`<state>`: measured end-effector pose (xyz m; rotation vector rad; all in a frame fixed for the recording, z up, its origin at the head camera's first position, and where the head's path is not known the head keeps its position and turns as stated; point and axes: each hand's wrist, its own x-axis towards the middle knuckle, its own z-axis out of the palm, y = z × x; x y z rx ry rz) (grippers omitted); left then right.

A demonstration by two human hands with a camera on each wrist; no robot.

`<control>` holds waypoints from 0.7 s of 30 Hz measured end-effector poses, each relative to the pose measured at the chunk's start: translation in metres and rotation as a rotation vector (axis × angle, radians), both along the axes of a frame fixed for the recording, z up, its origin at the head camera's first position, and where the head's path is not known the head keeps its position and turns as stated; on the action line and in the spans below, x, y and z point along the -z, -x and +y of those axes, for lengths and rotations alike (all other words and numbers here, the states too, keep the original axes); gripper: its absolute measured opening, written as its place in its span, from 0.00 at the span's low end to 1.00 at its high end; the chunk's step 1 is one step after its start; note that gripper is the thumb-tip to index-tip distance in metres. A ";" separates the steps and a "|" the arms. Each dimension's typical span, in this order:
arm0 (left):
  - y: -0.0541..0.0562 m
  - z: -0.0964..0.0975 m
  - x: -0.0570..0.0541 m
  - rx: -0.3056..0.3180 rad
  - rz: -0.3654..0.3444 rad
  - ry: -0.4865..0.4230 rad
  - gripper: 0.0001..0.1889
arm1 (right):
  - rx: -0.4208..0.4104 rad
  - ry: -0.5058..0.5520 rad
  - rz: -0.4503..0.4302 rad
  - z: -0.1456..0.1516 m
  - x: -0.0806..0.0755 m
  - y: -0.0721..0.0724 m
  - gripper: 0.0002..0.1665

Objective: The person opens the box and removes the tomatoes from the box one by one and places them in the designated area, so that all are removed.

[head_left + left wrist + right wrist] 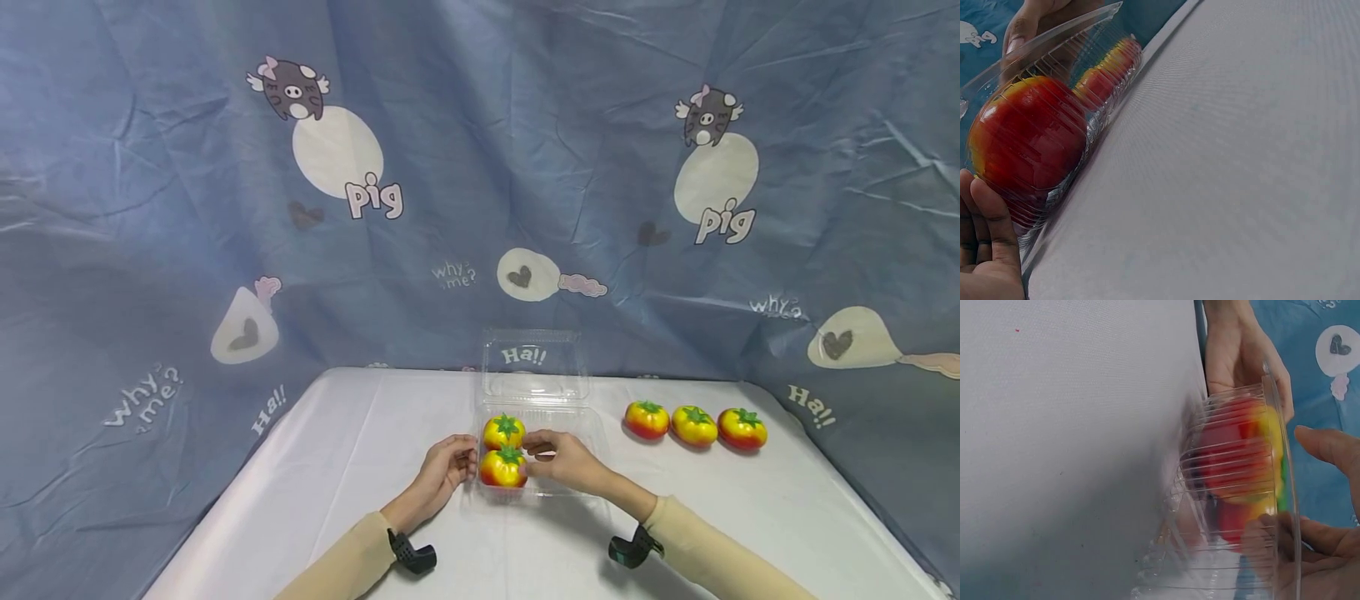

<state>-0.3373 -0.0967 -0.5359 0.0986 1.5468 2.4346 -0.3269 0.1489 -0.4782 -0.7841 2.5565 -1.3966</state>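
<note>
A clear plastic clamshell box (562, 417) stands on the table with its lid raised at the back. Two red-and-yellow toy tomatoes with green leaf tops lie along its left side, a rear one (504, 432) and a front one (502, 468). Beside the left wall rests my left hand (448, 468), fingers loosely bent and close against the plastic, holding nothing. From the right, my right hand (566, 462) reaches into the box. Its thumb and fingers are apart, right next to the tomatoes; whether the fingertips touch them is hard to see.
Three more toy tomatoes stand in a row at the right rear of the white table (660, 508): a left one (647, 420), a middle one (693, 427) and a right one (742, 429). A blue patterned curtain (450, 125) hangs behind the table.
</note>
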 end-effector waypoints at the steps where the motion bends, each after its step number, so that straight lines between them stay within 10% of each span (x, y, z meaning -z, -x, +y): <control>1: 0.000 0.000 0.000 0.001 -0.002 0.001 0.03 | 0.006 -0.007 -0.003 -0.001 0.000 -0.001 0.29; 21: -0.001 -0.001 0.000 0.013 0.017 0.007 0.03 | 0.035 -0.129 0.005 -0.015 0.008 0.000 0.34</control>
